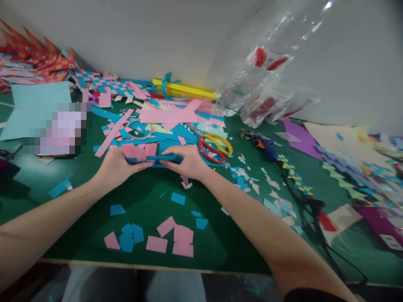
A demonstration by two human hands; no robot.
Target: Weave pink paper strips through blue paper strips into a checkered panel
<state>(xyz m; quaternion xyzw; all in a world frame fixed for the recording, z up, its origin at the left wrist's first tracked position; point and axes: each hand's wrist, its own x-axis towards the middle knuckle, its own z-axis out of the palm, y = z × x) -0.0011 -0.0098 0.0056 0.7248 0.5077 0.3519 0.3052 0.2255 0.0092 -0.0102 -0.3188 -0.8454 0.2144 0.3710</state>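
Between my two hands is a woven strip of blue and pink paper point(141, 155), held level just above the green table. My left hand point(116, 165) is closed on its left end, with pink flaps standing up beside the thumb. My right hand point(187, 161) pinches the blue right end, and its fingers partly hide that end. Right behind my right hand lie scissors point(214, 147) with one red and one yellow handle loop. Cut pink paper pieces point(183, 240) and blue paper pieces point(130, 235) lie on the table nearer to me.
Wide pink strips point(170, 115) and a tape roll point(138, 129) lie behind my hands. A clear plastic bottle point(252, 63) leans on the wall. A glue gun point(264, 144) with a black cable lies right. Left are a blurred-out object point(61, 130) and a pale blue sheet point(40, 100).
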